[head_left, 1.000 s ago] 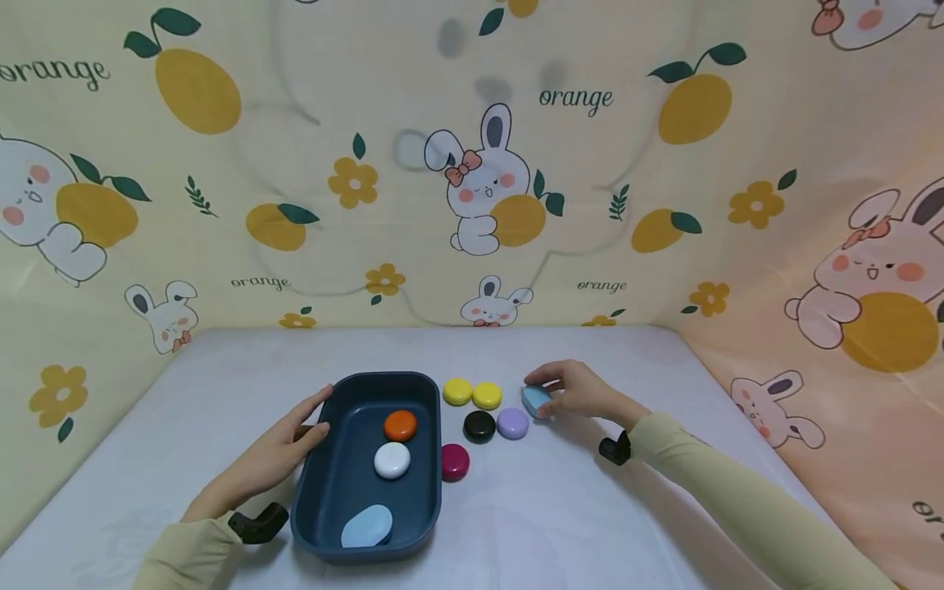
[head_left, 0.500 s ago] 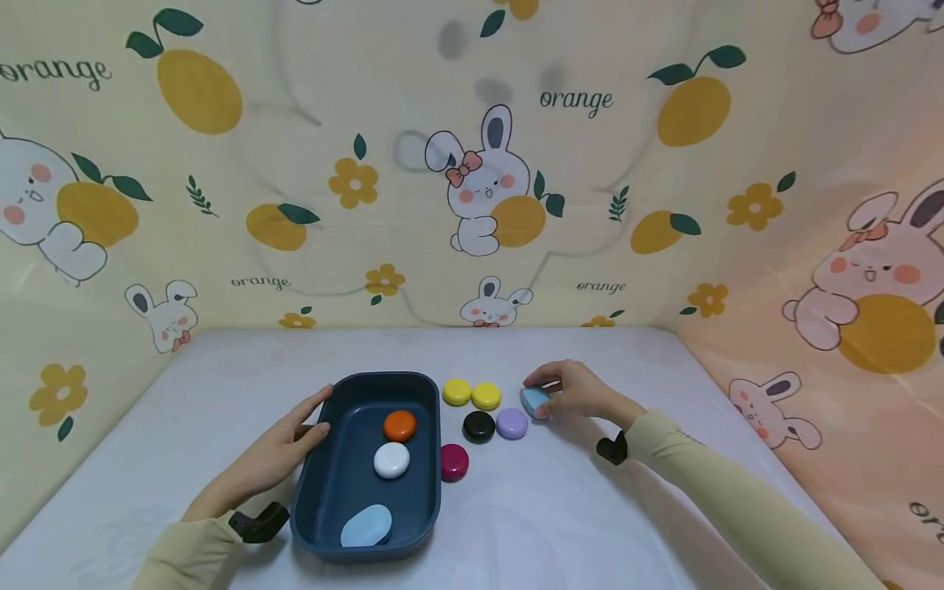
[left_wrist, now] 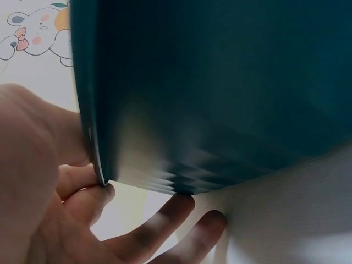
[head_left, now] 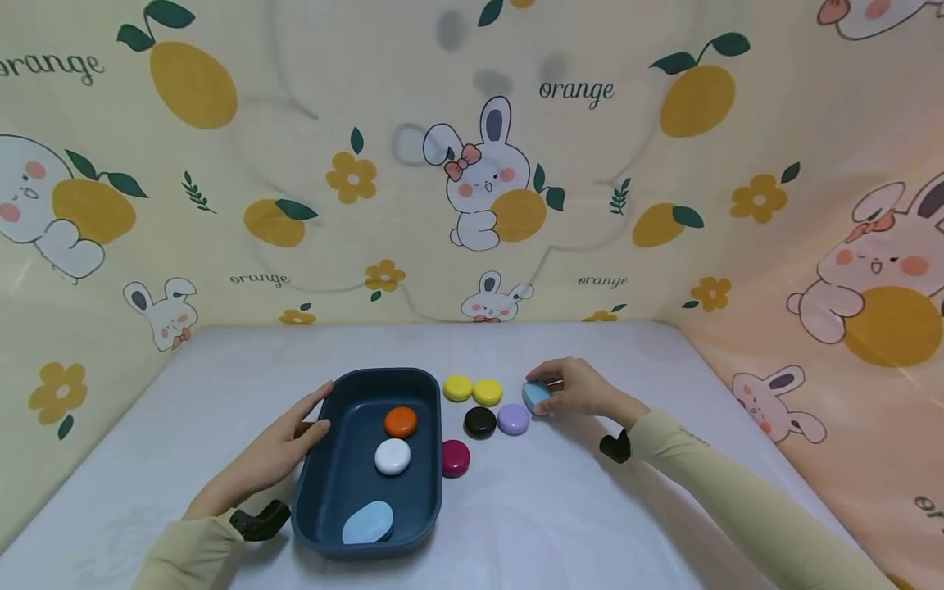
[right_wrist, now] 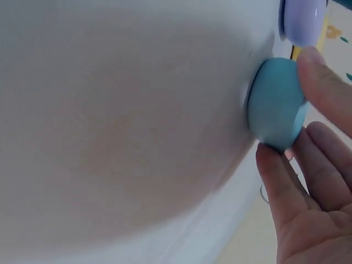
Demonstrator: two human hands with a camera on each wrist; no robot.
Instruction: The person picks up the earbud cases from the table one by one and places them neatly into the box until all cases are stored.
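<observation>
My left hand (head_left: 276, 449) grips the left rim of a dark blue rectangular box (head_left: 310, 492). In the left wrist view, several fingers (left_wrist: 179, 212) of it reach along the box's outer wall. Inside the box lie an orange round piece (head_left: 401, 422), a white round piece (head_left: 393, 456) and a flat light blue drop-shaped piece (head_left: 369, 522). To the right, my right hand (head_left: 578, 389) pinches a rounded light blue block (right_wrist: 276, 102) between thumb and fingertips. The block appears right at the tabletop in the right wrist view.
Between the box and my right hand lie two yellow pieces (head_left: 472, 391), a black piece (head_left: 480, 422), a lilac piece (head_left: 513, 419) and a dark red piece (head_left: 456, 458) close against the box. A patterned cloth (head_left: 354, 238) backs the white table (head_left: 553, 524).
The head view has shifted slightly. Both hands keep their places, the left on the box and the right on the light blue block.
</observation>
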